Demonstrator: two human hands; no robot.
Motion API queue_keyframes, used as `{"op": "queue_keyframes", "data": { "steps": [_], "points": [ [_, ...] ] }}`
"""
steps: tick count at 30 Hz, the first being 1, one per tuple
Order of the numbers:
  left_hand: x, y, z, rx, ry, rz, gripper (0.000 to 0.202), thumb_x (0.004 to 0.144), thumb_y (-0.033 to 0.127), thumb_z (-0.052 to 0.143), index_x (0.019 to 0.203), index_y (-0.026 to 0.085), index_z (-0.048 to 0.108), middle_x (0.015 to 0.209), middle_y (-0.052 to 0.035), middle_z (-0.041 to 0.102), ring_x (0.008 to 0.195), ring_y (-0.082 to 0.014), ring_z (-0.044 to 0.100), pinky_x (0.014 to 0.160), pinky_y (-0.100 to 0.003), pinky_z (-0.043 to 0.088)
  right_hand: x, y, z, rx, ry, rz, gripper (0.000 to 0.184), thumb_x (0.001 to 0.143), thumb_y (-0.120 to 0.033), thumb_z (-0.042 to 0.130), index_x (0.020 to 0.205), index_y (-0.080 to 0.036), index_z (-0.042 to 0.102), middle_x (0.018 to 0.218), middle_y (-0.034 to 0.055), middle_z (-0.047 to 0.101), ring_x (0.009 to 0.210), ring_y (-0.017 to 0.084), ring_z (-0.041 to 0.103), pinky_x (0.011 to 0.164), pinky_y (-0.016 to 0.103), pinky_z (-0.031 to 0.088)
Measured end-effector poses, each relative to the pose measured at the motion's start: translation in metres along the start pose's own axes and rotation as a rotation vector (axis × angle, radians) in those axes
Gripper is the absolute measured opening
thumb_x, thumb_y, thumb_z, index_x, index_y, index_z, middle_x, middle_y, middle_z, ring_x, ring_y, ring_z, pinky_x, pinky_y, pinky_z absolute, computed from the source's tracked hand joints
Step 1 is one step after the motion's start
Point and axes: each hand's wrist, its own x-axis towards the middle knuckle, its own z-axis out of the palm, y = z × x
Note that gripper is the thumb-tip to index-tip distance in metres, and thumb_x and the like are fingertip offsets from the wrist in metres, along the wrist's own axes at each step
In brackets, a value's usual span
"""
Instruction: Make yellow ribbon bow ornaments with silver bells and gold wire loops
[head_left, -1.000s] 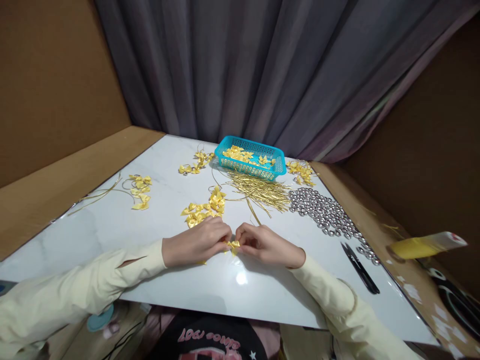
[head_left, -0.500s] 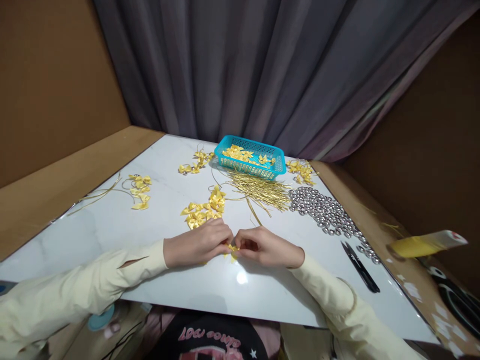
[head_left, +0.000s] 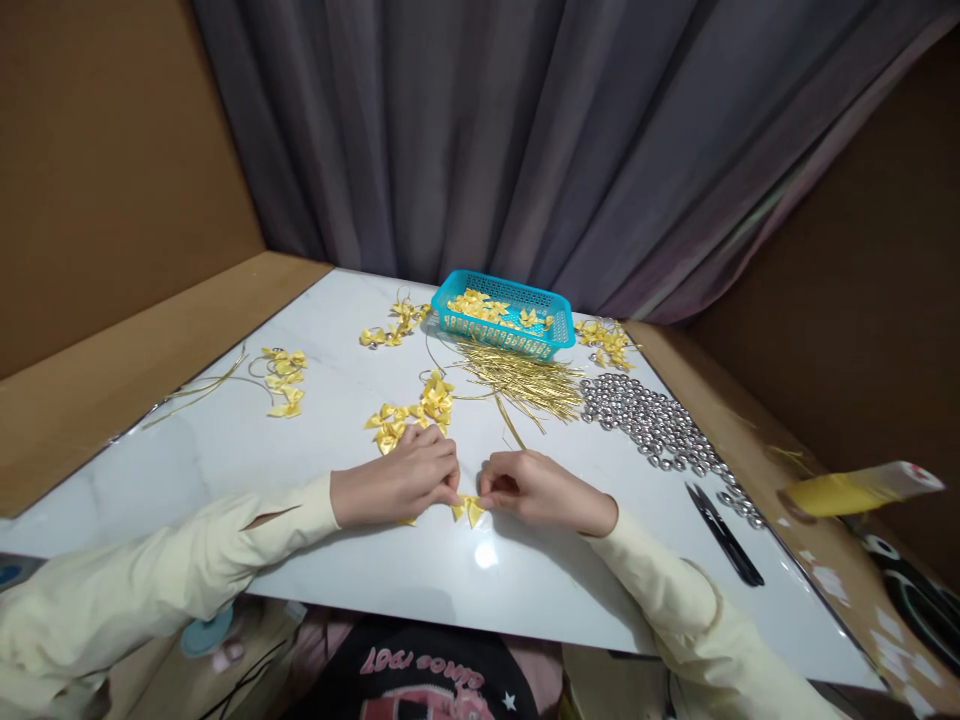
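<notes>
My left hand (head_left: 401, 482) and my right hand (head_left: 536, 490) rest on the white table (head_left: 315, 560), fingertips meeting at the near middle. Between them they pinch a small yellow ribbon bow (head_left: 469, 510), which hangs just below the fingers. Both hands are closed in a pinch. A cluster of finished yellow bows (head_left: 409, 412) lies just behind my left hand. A thin gold wire (head_left: 508, 424) runs back from my right hand toward the pile of gold wires (head_left: 525, 378).
A turquoise basket (head_left: 504, 315) with bows stands at the back. Several silver beads (head_left: 660, 425) spread to the right, with black snips (head_left: 724, 535) near them. More bows (head_left: 283, 380) lie at the left and back right (head_left: 606, 343). A yellow roll (head_left: 855, 490) sits far right.
The two hands have drawn slightly apart and the bow now shows more fully below the fingertips. Nothing else on the table moved.
</notes>
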Motion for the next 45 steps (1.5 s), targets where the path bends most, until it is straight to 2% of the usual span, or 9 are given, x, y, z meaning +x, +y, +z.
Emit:
{"op": "queue_keyframes", "data": {
  "steps": [7, 11, 16, 21, 35, 45],
  "points": [
    [0.001, 0.002, -0.002, -0.028, 0.022, 0.002, 0.018, 0.095, 0.027, 0.041, 0.081, 0.017, 0.047, 0.081, 0.0001, 0.052, 0.081, -0.0175, 0.04, 0.075, -0.032, 0.026, -0.001, 0.002, -0.002, 0.159, 0.003, 0.003, 0.009, 0.078, -0.021, 0.058, 0.077, -0.014, 0.063, 0.066, -0.0005, 0.057, 0.056, 0.009, 0.046, 0.055, 0.02, 0.037],
    [0.0, 0.004, -0.001, 0.005, 0.04, 0.0, 0.018, 0.094, 0.024, 0.041, 0.079, 0.017, 0.046, 0.082, -0.001, 0.052, 0.083, -0.0191, 0.04, 0.075, -0.034, 0.025, 0.001, 0.0, 0.001, 0.236, 0.015, 0.1, 0.012, 0.075, -0.023, 0.059, 0.072, -0.012, 0.065, 0.062, 0.0003, 0.059, 0.055, 0.009, 0.047, 0.054, 0.021, 0.038],
    [0.0, 0.008, 0.003, 0.034, 0.056, -0.006, 0.016, 0.092, 0.018, 0.04, 0.079, 0.015, 0.047, 0.092, -0.0054, 0.05, 0.087, -0.0216, 0.04, 0.075, -0.035, 0.027, 0.004, -0.001, 0.01, 0.265, 0.042, 0.242, 0.01, 0.067, -0.021, 0.062, 0.063, -0.012, 0.067, 0.051, -0.0024, 0.054, 0.048, 0.008, 0.041, 0.047, 0.02, 0.033],
    [0.001, 0.011, 0.002, 0.04, 0.058, -0.015, 0.015, 0.09, 0.014, 0.041, 0.077, 0.015, 0.049, 0.09, -0.0054, 0.05, 0.086, -0.0221, 0.041, 0.074, -0.035, 0.027, 0.005, -0.001, 0.012, 0.286, 0.041, 0.31, 0.011, 0.064, -0.022, 0.063, 0.061, -0.012, 0.068, 0.048, -0.0034, 0.052, 0.046, 0.007, 0.038, 0.044, 0.02, 0.03],
    [0.001, 0.006, 0.003, -0.007, 0.068, -0.016, 0.019, 0.092, 0.024, 0.045, 0.077, 0.016, 0.053, 0.09, -0.0036, 0.051, 0.086, -0.0207, 0.041, 0.074, -0.034, 0.027, 0.004, 0.002, 0.011, 0.365, 0.031, 0.331, 0.011, 0.063, -0.021, 0.062, 0.061, -0.012, 0.066, 0.047, -0.0042, 0.049, 0.046, 0.006, 0.036, 0.043, 0.019, 0.027],
    [0.001, 0.004, 0.004, -0.015, 0.081, -0.05, 0.02, 0.091, 0.024, 0.048, 0.075, 0.016, 0.058, 0.087, -0.0027, 0.052, 0.086, -0.0206, 0.04, 0.075, -0.034, 0.025, 0.004, -0.002, 0.007, 0.392, 0.045, 0.358, 0.011, 0.061, -0.021, 0.063, 0.06, -0.011, 0.068, 0.05, -0.0019, 0.054, 0.048, 0.007, 0.038, 0.043, 0.019, 0.026]
  ]
}}
